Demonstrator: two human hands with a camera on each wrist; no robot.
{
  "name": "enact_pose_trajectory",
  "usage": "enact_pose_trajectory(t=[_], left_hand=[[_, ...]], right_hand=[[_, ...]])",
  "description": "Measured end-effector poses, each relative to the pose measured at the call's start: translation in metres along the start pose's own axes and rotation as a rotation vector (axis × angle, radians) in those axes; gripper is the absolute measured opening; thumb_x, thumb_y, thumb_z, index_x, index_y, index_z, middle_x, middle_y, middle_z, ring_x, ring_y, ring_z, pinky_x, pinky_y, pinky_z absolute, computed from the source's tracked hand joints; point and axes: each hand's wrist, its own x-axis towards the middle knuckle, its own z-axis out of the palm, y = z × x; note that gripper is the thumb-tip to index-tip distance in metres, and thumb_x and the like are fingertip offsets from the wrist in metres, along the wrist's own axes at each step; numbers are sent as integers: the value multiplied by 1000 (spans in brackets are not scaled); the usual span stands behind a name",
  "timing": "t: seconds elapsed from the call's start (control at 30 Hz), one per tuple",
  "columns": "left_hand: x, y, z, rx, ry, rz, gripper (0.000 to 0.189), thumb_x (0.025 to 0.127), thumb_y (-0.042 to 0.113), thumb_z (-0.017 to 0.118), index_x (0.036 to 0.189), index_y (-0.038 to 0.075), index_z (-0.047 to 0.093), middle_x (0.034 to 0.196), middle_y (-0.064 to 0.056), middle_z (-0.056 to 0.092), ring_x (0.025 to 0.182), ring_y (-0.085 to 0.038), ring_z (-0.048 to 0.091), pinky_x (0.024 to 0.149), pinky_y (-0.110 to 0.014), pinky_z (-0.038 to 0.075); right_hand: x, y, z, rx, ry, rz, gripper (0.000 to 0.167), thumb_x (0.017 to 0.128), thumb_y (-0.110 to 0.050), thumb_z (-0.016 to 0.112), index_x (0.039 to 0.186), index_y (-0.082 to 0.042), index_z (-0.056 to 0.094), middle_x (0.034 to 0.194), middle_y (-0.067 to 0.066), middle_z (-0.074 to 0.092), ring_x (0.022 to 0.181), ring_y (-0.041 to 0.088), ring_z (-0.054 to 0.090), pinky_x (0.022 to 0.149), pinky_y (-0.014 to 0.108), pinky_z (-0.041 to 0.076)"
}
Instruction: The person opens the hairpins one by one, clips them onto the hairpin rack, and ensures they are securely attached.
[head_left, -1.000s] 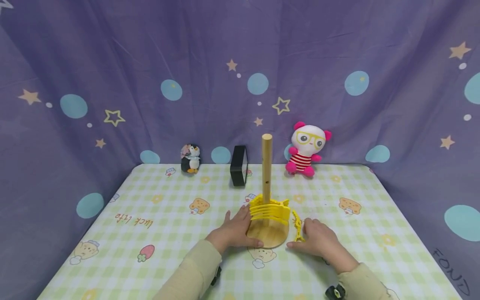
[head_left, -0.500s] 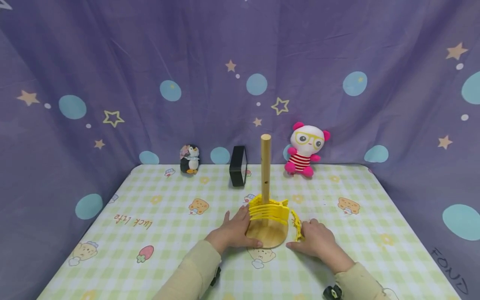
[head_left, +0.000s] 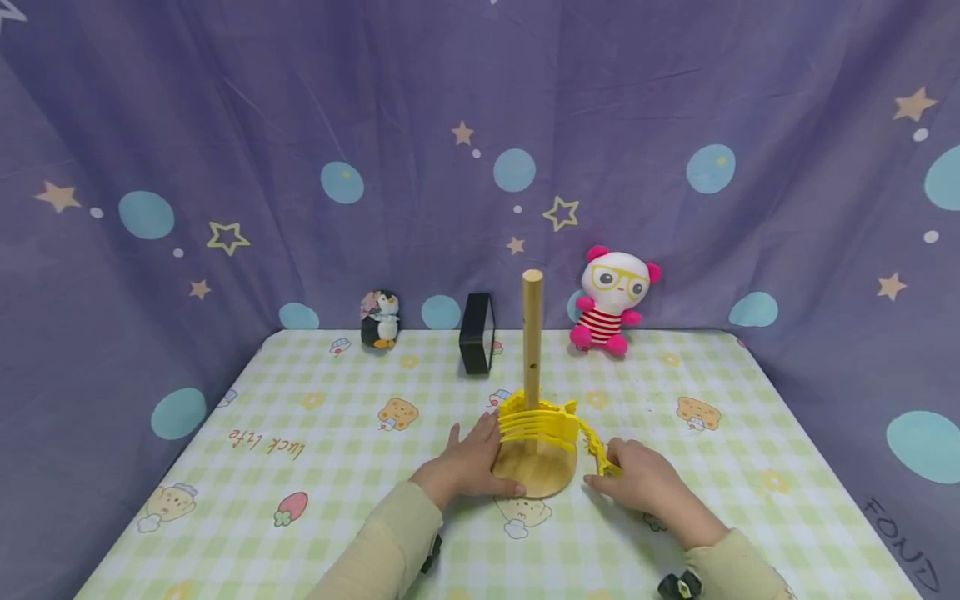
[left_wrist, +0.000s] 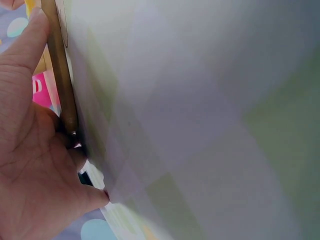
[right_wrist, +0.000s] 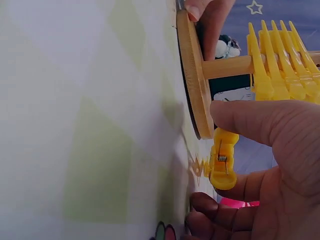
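Note:
In the head view a wooden stand [head_left: 532, 333], an upright post on a round base, is mid-table. Several yellow claw clips [head_left: 538, 423] hang stacked around its lower post, above the base. My left hand [head_left: 467, 462] holds the base's left edge, thumb at the front; the left wrist view shows the base's rim [left_wrist: 62, 75] against the fingers. My right hand [head_left: 637, 477] pinches another yellow claw clip [head_left: 600, 454] to the right of the stand. In the right wrist view this clip's sprung end [right_wrist: 223, 160] lies between thumb and fingers; its teeth are partly hidden.
Behind the stand are a black box-shaped object [head_left: 477, 333], a penguin plush [head_left: 381, 318] and a pink-and-white panda plush [head_left: 615, 296]. A checked cloth [head_left: 337, 467] covers the table. A purple curtain [head_left: 420, 83] hangs beyond the far edge.
My right hand has shifted slightly to the right, and the near end of the clip in it has swung right. The left hand and the stand have stayed in place.

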Motion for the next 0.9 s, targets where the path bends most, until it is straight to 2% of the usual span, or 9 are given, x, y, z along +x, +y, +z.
enact_pose_trajectory(t=[0.2, 0.33, 0.4, 0.5, 0.6, 0.77, 0.9], left_hand=[[-1, 0, 0, -13, 0, 12, 114, 77, 71, 65, 158, 13, 11, 164, -7, 7, 149, -22, 7, 115, -59, 2], [-1, -1, 1, -17, -3, 7, 115, 76, 71, 65, 158, 13, 11, 164, -6, 6, 149, -22, 7, 115, -58, 1], [0, -1, 2, -15, -6, 2, 115, 76, 72, 65, 158, 13, 11, 164, -5, 6, 150, -21, 6, 115, -58, 1], [1, -2, 2, -13, -10, -4, 115, 76, 73, 65, 158, 15, 11, 164, -4, 5, 150, -21, 5, 115, -58, 0], [1, -2, 2, -16, -7, -4, 114, 75, 72, 65, 158, 16, 12, 164, -4, 5, 150, -21, 6, 115, -58, 0], [2, -3, 2, -11, -5, -2, 113, 76, 72, 66, 158, 16, 13, 164, -4, 6, 150, -22, 6, 115, -59, 1], [3, -3, 3, -10, -4, 0, 113, 75, 72, 65, 158, 16, 13, 164, -5, 6, 149, -22, 7, 115, -59, 1]], right_hand=[[-1, 3, -4, 69, 29, 8, 43, 84, -47, 73, 89, -11, 50, 71, 4, 45, 64, 18, 43, 57, 31, 32], [-3, 5, -7, 124, 79, -2, 38, 86, -43, 72, 93, -11, 51, 67, 3, 41, 60, 18, 42, 54, 30, 33], [-3, 7, -10, 152, 114, -9, 35, 88, -39, 71, 95, -11, 51, 69, 2, 44, 60, 18, 43, 54, 30, 35], [-5, 9, -15, 177, 174, -32, 31, 89, -34, 70, 99, -10, 53, 76, 2, 54, 65, 17, 50, 57, 31, 41], [-6, 10, -21, 194, 233, -58, 30, 91, -30, 69, 104, -8, 54, 91, 5, 65, 75, 18, 60, 63, 35, 49], [-10, 10, -31, 230, 299, -84, 37, 95, -30, 64, 121, -6, 54, 113, 16, 67, 91, 28, 66, 73, 45, 53], [-12, 11, -38, 256, 359, -122, 41, 98, -30, 60, 131, -8, 53, 114, 16, 67, 96, 31, 66, 77, 48, 54]])
